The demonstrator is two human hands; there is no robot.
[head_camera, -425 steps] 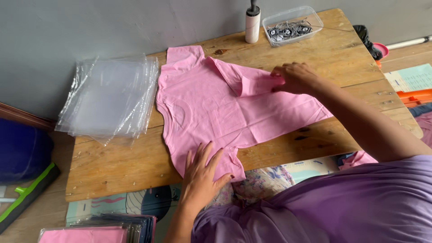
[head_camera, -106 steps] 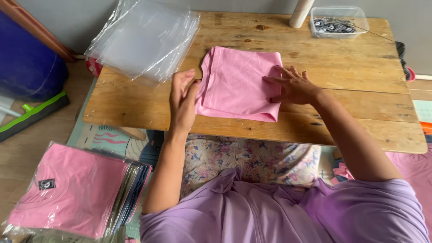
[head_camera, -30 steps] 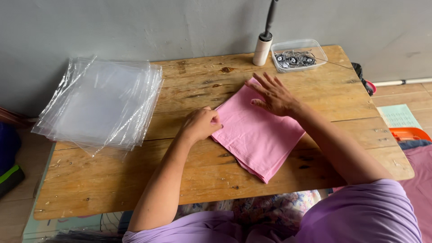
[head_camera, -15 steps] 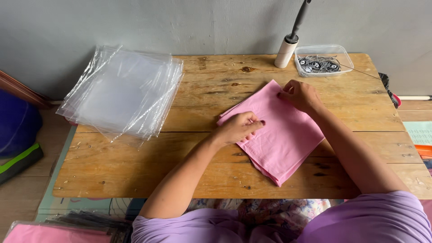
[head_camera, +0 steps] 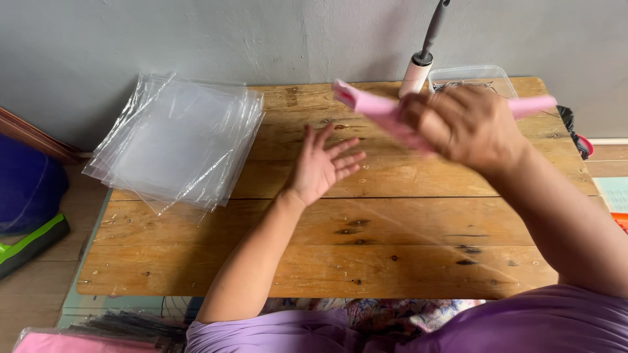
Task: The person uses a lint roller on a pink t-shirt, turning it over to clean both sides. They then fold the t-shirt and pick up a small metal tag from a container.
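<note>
You are looking down at a wooden table (head_camera: pixel 392 248) made of broad planks, pushed against a plain grey wall (head_camera: pixel 261 33). On the table's far left lies a loose stack of clear plastic bags (head_camera: pixel 176 140), fanned slightly and overhanging the left edge. At the far right, against the wall, sits a shallow clear plastic container (head_camera: pixel 471 75) with small dark items inside, and just beside it stands a lint roller (head_camera: pixel 418 68) with a white roll and a grey handle rising out of view. To the left of the table, on the floor, rests a dark blue bag (head_camera: pixel 26 186) with a green-edged object beneath it. At the lower left corner you can see a stack of bagged pink garments (head_camera: pixel 59 343). Your right hand (head_camera: pixel 468 124) is raised above the table's far right part, blurred by motion, its back toward you and its fingers closed around a folded pink T-shirt (head_camera: pixel 376 108). The shirt is lifted clear of the tabletop, with one end jutting left of the hand and the other showing to its right, partly hiding the container and the base of the roller. Your left hand (head_camera: pixel 320 167) is over the table's middle, palm up, fingers spread and holding nothing, just below and left of the shirt; whether it touches the wood cannot be told. Your forearms reach in from a purple top at the bottom edge.
</note>
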